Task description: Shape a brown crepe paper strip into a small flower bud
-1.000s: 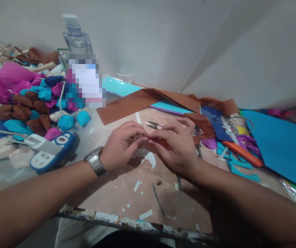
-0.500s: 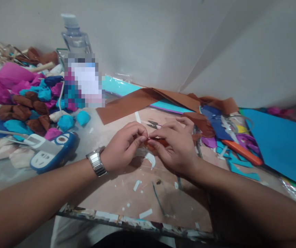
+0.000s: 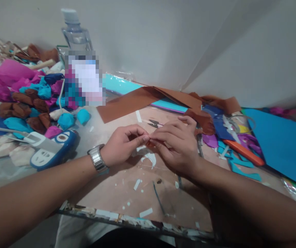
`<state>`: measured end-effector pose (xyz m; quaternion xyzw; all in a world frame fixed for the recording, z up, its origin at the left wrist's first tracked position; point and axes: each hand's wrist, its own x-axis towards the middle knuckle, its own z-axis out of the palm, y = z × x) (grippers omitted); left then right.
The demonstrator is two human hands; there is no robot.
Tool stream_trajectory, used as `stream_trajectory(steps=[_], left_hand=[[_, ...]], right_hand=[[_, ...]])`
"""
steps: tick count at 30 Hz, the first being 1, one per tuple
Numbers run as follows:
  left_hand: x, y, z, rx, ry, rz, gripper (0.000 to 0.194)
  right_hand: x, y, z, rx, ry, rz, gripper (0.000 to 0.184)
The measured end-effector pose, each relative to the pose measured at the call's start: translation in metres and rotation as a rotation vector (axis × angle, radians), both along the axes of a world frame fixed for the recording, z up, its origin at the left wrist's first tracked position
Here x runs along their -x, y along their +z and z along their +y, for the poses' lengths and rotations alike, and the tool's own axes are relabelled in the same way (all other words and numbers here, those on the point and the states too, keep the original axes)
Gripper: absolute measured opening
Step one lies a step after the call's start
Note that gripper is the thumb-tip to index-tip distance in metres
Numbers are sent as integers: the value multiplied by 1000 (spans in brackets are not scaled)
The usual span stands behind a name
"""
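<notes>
My left hand [image 3: 126,144], with a silver watch [image 3: 98,158] on its wrist, pinches at the tip of a small piece of brown paper [image 3: 151,143]. My right hand [image 3: 176,146] meets it fingertip to fingertip and grips the same piece, most of which its fingers hide. Just beyond the right fingers lie small dark-bladed thread snips [image 3: 154,123], partly covered by that hand. Below the hands a white curved scrap [image 3: 149,159] rests on the worn board [image 3: 122,193].
Crumpled coloured paper bundles [image 3: 34,110] and a blue-and-white power strip [image 3: 52,150] lie left. A water bottle [image 3: 77,34] stands behind. A folded brown paper strip [image 3: 129,101] crosses the back. At right are an orange-handled cutter [image 3: 244,152] and blue sheets [image 3: 282,144].
The fingertips of both hands have drawn closer together, and less of the brown paper shows between them. The view has shifted slightly.
</notes>
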<state>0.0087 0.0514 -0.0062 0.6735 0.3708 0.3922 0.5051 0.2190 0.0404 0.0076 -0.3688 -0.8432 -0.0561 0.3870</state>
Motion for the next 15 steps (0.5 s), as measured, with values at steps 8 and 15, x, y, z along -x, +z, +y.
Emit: stream_trajectory(steps=[8,15], left_hand=[[-1,2,-1,23,-22,-29,28],[-6,-3,-4,-6,-37,-128,22]], right_hand=[[2,-1,0,33,3,24,5],[3,0,1,68,-18,56,11]])
